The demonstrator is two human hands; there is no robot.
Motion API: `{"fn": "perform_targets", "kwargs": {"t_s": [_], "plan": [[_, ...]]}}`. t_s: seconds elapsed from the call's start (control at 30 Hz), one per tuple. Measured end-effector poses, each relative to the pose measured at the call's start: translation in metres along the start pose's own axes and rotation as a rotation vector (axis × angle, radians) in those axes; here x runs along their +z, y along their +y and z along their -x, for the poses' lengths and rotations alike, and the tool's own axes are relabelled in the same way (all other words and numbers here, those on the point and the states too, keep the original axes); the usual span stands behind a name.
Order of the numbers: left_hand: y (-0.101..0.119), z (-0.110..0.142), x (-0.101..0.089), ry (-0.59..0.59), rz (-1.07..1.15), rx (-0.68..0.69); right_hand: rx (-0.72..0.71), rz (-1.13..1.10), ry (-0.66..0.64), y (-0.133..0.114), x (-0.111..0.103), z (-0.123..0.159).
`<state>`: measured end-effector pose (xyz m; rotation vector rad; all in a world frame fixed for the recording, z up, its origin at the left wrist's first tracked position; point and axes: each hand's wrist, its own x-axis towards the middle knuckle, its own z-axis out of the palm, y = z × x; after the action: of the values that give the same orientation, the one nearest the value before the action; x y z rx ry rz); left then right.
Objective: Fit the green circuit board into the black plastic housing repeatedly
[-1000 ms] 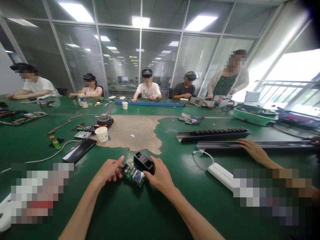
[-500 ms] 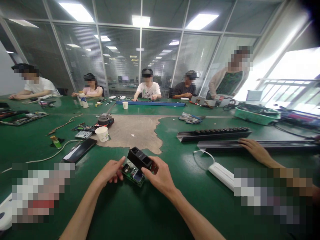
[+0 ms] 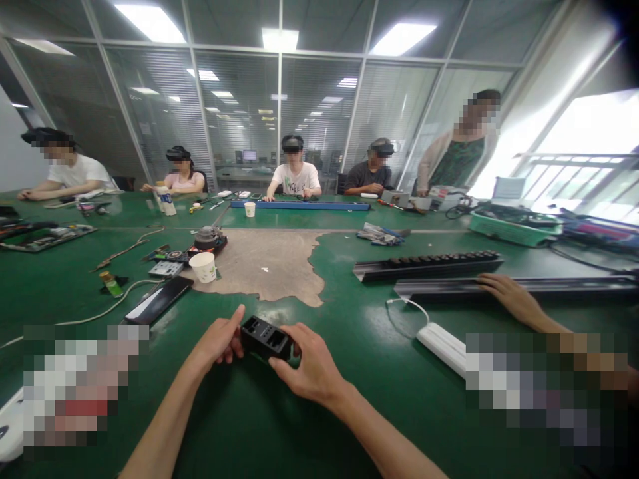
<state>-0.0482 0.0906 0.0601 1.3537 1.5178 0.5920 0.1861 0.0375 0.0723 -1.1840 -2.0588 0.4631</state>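
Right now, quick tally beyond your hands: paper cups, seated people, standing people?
Paper cups: 2
Seated people: 4
Standing people: 1
Total: 7

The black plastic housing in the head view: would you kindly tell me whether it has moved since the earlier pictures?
Yes, the black plastic housing has moved left, toward the white paper cup, and slightly nearer the person, between the left hand and right hand.
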Motion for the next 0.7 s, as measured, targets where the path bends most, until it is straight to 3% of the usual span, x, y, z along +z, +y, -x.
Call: {"fn": "perform_targets", "kwargs": {"t_s": [0.47,0.7], "plan": [[-0.001,0.001,-0.003,0.026,-0.125,0.0,0.007,0.123,-0.091,0.004,0.003,0.006],[-0.002,0.001,-0.005,0.001,-0.127,-0.004,0.027,0.126,-0.067,0.005,0.01,0.006]]}}
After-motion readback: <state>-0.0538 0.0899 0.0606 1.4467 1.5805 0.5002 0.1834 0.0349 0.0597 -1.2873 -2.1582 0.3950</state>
